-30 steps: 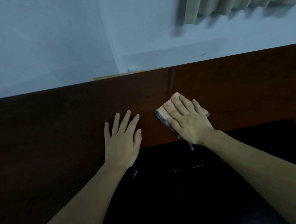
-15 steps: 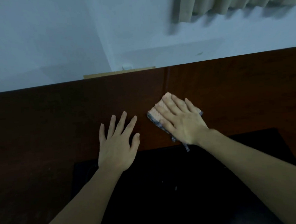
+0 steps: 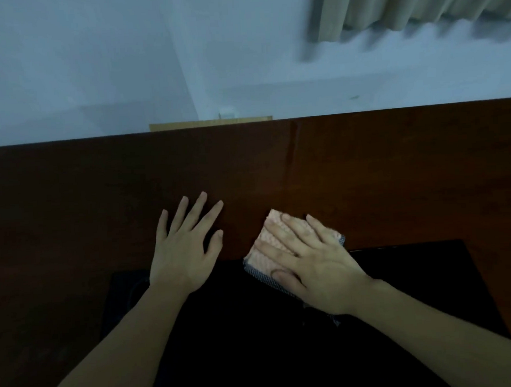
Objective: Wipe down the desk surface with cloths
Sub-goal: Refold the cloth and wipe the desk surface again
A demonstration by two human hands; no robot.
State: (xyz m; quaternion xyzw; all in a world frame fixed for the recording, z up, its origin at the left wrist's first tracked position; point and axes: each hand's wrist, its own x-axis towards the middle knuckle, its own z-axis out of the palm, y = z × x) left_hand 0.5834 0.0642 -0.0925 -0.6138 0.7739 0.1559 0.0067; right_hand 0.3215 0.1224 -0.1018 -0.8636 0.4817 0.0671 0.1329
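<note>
Progress is hard for me to grade from this view; the dark wooden counter [image 3: 365, 169] shows no visible dust, streaks or wet trail, so I cannot tell which stretches are already wiped and which are not; my judgement is that the wipe is mid-course, since the cloth is down on the surface and under pressure rather than set aside. I see my right hand [image 3: 314, 267] at lower centre-right of the frame, lying flat on the pink cloth [image 3: 270, 240]; its fingers [image 3: 292, 233] are straight and spread, pressing the cloth down rather than curling round it, with the thumb laid along the cloth's near edge. The cloth is folded, pink on top with a grey patterned underside showing at its edges; it straddles the line where the brown wood meets a black panel [image 3: 415, 273] that fills the lower middle of the frame; what that panel is I cannot say. My left hand [image 3: 186, 253] sits just left of the cloth, apart from it, palm down with fingers [image 3: 200, 206] wide and holding nothing; it appears to rest on the wood as a brace. The broad band of counter across the left, the upper middle and the right of the frame looks like what is left to cover, if it is not done already. As for containers, none is in view; no bucket, bottle or basin shows, only a pale wall [image 3: 93, 54] and a curtain [image 3: 416, 4] at upper right.
</note>
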